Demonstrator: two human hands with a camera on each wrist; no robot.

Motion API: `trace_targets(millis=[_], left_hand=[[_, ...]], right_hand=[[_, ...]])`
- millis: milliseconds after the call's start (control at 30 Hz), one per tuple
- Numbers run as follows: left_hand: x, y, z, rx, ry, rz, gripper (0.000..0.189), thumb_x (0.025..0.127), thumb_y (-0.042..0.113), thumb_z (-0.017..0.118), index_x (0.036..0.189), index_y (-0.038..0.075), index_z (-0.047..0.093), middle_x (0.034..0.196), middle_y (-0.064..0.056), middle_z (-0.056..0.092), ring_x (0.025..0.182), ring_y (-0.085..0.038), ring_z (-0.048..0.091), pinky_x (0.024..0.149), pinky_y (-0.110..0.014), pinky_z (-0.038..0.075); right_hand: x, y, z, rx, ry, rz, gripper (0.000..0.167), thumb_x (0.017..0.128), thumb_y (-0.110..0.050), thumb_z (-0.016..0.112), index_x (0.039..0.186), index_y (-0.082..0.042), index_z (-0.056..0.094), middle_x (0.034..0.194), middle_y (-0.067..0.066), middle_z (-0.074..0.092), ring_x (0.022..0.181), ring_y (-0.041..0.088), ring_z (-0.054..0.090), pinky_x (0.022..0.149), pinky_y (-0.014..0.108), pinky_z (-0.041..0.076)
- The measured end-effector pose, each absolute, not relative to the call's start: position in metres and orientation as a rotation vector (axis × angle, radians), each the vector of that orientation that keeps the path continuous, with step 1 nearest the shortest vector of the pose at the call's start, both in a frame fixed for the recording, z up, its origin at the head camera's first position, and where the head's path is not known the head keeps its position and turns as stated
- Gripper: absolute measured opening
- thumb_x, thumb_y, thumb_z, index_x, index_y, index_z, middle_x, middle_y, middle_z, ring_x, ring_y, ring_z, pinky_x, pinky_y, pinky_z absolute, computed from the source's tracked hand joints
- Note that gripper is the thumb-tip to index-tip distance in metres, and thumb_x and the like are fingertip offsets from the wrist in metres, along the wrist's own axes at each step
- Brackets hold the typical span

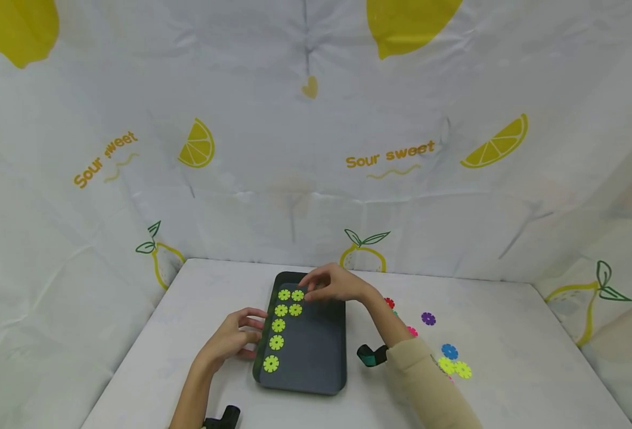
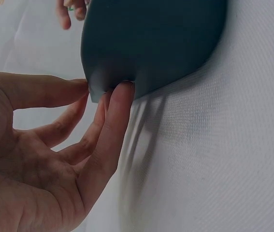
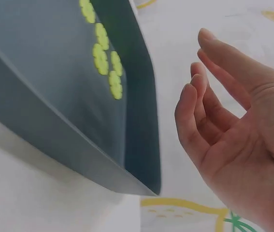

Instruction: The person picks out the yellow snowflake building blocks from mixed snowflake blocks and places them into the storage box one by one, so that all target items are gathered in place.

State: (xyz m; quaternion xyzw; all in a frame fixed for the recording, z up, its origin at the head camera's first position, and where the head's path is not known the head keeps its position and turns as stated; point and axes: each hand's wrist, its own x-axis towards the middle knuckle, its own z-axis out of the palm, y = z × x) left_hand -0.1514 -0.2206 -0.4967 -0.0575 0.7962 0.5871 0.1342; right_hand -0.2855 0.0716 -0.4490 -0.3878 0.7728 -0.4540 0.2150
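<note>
A dark grey tray (image 1: 310,357) lies on the white table. Notched yellow-green discs (image 1: 278,325) line its left side: a long column, with a second, shorter one beginning beside it at the far end. At the tray's left edge my left hand (image 1: 230,338) holds the rim; in the left wrist view its thumb and fingertips meet the tray wall. My right hand (image 1: 333,282) hovers over the far end, close to the far discs, fingers loosely bent. The right wrist view shows nothing between the fingers of that hand (image 3: 243,111), which is apart from the tray.
Loose notched discs lie right of the tray, among them a purple one (image 1: 428,319), a blue one (image 1: 449,351) and two yellow ones; the right forearm partly hides others. Black straps (image 1: 372,356) show by the wrists. A lemon-print cloth (image 1: 273,149) stands behind the table.
</note>
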Motion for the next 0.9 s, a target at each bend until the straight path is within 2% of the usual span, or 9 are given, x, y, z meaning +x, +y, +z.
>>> trace_targets(millis=[167,367,500,733,900], left_hand=[[-0.152,-0.22,-0.497,-0.165,2.319,1.698,0.055,0.088,-0.002,0.068,0.143,0.006,0.062,0.125,-0.019,0.068,0.095,-0.025,0.071,0.066,-0.039,0.066],[-0.152,-0.22,-0.499,-0.155,2.335,1.692,0.055,0.089,-0.001,0.069,0.143,0.004,0.062,0.125,-0.019,0.068,0.096,-0.024,0.071,0.066,-0.04,0.065],[-0.152,-0.22,-0.5,-0.156,2.343,1.687,0.055,0.089,-0.001,0.069,0.144,0.004,0.061,0.126,-0.02,0.068,0.095,-0.024,0.071,0.066,-0.04,0.065],[-0.152,-0.218,-0.5,-0.16,2.347,1.687,0.056,0.089,-0.001,0.069,0.143,0.004,0.061,0.126,-0.019,0.069,0.095,-0.023,0.071,0.066,-0.041,0.065],[-0.152,-0.219,-0.501,-0.173,2.353,1.686,0.055,0.088,-0.001,0.069,0.143,0.005,0.062,0.126,-0.019,0.069,0.096,-0.023,0.071,0.066,-0.041,0.065]], right_hand=[[-0.28,0.085,-0.438,-1.089,2.177,-1.271,0.033,0.099,-0.012,0.079,0.131,-0.006,0.075,0.102,0.009,0.073,0.082,0.028,0.07,0.072,0.033,0.061],[-0.267,0.107,-0.427,-1.139,2.24,-1.255,0.034,0.098,-0.016,0.08,0.131,-0.009,0.075,0.105,0.009,0.073,0.085,0.03,0.07,0.075,0.032,0.061],[-0.256,0.125,-0.419,-1.113,2.288,-1.244,0.033,0.098,-0.02,0.081,0.13,-0.013,0.077,0.106,0.008,0.072,0.091,0.022,0.071,0.078,0.028,0.061],[-0.239,0.162,-0.414,-1.097,2.357,-1.218,0.031,0.099,-0.021,0.079,0.129,-0.014,0.077,0.109,0.008,0.074,0.09,0.016,0.072,0.074,0.032,0.065],[-0.226,0.188,-0.412,-1.034,2.423,-1.169,0.03,0.099,-0.023,0.08,0.128,-0.018,0.077,0.109,0.003,0.077,0.093,0.012,0.071,0.079,0.026,0.064]])
